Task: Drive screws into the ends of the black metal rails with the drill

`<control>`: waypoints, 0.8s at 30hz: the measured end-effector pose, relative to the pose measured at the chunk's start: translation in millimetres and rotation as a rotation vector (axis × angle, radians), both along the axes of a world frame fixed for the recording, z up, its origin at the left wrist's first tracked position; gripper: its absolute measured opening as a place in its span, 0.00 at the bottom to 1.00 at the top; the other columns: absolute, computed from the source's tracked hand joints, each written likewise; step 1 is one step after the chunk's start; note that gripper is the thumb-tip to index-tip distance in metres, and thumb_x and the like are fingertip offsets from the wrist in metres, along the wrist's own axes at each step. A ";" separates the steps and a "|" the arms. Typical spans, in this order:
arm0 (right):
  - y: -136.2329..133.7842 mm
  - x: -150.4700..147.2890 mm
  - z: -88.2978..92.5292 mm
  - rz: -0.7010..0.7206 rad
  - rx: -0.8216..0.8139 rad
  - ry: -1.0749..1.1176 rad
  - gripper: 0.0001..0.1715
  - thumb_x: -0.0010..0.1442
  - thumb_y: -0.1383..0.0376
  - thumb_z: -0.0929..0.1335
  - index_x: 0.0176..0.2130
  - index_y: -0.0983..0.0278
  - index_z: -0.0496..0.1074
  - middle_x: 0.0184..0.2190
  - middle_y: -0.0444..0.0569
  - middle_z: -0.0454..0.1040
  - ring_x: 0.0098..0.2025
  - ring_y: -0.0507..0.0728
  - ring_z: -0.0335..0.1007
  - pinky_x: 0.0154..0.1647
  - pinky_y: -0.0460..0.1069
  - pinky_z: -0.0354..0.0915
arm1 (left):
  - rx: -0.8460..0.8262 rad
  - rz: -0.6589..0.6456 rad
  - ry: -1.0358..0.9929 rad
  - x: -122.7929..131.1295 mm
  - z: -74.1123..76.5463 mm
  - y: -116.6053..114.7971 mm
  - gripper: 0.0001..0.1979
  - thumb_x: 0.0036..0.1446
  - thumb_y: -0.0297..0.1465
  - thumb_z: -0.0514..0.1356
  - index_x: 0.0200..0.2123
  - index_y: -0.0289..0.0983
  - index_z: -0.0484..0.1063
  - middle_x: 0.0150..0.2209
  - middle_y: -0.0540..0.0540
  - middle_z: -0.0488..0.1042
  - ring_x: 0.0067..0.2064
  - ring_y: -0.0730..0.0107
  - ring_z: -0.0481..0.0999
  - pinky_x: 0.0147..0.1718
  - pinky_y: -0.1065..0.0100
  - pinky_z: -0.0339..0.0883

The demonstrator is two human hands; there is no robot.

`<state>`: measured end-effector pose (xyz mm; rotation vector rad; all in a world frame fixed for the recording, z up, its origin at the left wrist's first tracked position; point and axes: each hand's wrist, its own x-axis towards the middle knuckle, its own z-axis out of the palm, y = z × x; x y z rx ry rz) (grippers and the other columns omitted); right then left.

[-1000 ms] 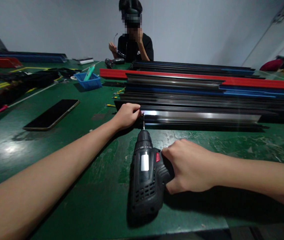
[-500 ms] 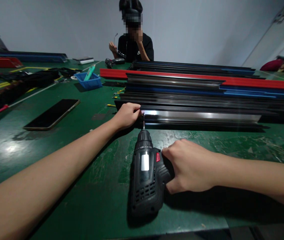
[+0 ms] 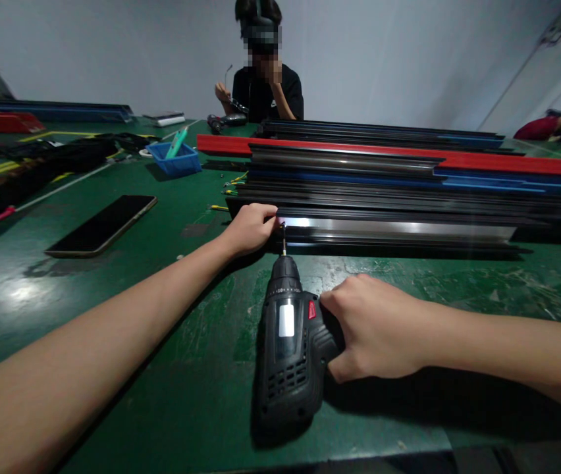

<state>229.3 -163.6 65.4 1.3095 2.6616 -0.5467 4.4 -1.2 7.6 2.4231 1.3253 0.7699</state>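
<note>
My R hand (image 3: 374,329) gripping drill (image 3: 288,342), bit at rail (image 3: 394,230) w/ L hand (image 3: 249,227) clamping its end.

Green, scuffed table (image 3: 112,316). At mid-table, stacked black, blue and red rails (image 3: 409,191); toward the left edge a dark phone (image 3: 103,226), behind it a blue bin (image 3: 174,161).

Right hand (image 3: 376,329) grips drill (image 3: 288,349); left hand (image 3: 251,228) steadies rail (image 3: 394,230).
</note>
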 end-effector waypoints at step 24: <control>0.0 1.0 0.7 -0.002 -0.021 0.009 0.25 0.48 0.45 0.75 0.30 0.65 0.77 0.21 0.46 0.72 0.20 0.52 0.57 0.20 0.50 0.49 | 0.031 -0.013 -0.013 1.3 -1.3 -1.0 0.13 0.58 0.31 0.56 0.21 0.37 0.66 0.22 0.48 0.69 0.28 0.69 0.64 0.30 0.67 0.52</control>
